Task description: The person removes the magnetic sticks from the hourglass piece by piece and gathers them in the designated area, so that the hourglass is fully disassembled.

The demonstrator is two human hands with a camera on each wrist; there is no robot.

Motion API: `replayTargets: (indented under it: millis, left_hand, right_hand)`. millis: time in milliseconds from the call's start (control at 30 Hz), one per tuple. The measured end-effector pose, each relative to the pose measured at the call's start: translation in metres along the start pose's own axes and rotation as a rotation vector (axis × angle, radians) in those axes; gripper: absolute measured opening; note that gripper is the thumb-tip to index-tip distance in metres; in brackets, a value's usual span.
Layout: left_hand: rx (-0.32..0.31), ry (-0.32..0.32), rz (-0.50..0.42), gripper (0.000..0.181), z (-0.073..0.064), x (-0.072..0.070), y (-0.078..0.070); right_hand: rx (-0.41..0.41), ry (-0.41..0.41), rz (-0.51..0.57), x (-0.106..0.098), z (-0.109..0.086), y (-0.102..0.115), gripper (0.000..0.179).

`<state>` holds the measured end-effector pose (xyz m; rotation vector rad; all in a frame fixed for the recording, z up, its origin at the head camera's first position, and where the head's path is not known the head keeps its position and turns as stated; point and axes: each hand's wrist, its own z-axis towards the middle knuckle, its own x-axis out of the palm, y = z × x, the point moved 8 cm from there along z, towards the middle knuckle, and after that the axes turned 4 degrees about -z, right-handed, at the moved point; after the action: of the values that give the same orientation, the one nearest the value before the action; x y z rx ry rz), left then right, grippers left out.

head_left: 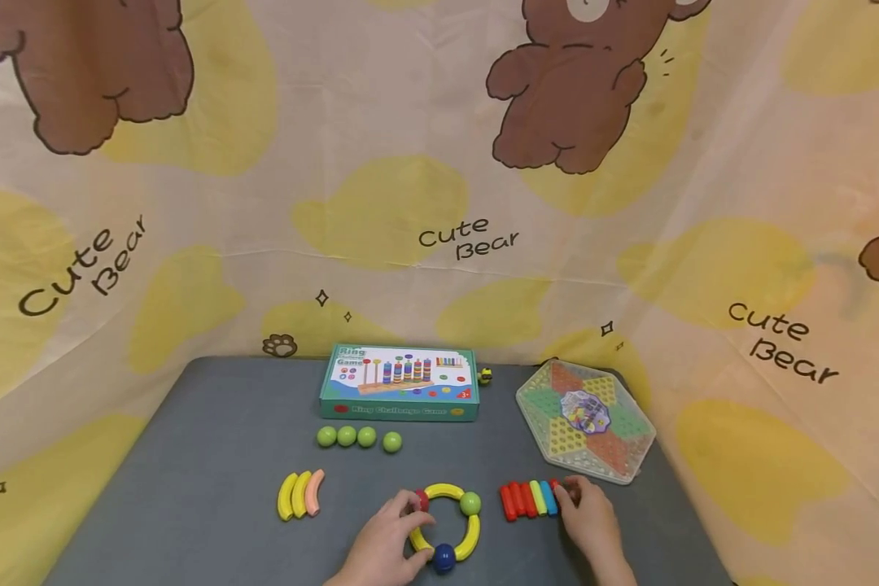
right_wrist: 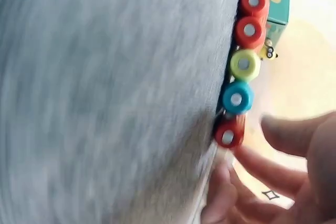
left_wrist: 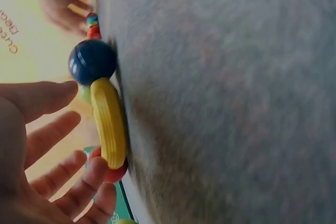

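A ring of yellow curved rods (head_left: 445,491) lies on the dark table, joined by a red ball (head_left: 422,500), a green ball (head_left: 470,503) and a blue ball (head_left: 444,557). My left hand (head_left: 384,541) is around its left side, fingers loosely spread, thumb close to the blue ball and fingertips by the red one. Right of the ring is a row of short straight rods: several red, one yellow-green (right_wrist: 245,65), one blue (right_wrist: 237,97). At the row's right end, my right hand (head_left: 592,521) has its fingers beside the last red rod (right_wrist: 229,132), thumb apart from it.
Several green balls (head_left: 347,437) sit in a line behind the ring. Two yellow curved rods and a pink one (head_left: 314,493) lie at left. A Ring Challenge Game box (head_left: 399,382) stands at the back, a hexagonal game board (head_left: 586,419) at back right.
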<state>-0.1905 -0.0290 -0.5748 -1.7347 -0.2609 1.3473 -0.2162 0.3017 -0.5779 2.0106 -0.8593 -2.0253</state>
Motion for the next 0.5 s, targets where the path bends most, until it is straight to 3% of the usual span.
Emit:
replayTargets:
  millis: [167, 300, 500]
  left_hand:
    - [0.013, 0.054, 0.106, 0.018, 0.003, 0.008, -0.002]
    - [0.016, 0.079, 0.137, 0.012, 0.006, 0.01, -0.001]
    - [0.043, 0.116, 0.146, 0.01, 0.008, 0.012, -0.004]
  right_hand:
    - [-0.031, -0.129, 0.032, -0.013, -0.008, 0.018, 0.035]
    - [-0.122, -0.158, 0.129, -0.011, -0.018, 0.045, 0.027]
    - [-0.277, 0.017, 0.2, 0.019, -0.036, 0.093, 0.027]
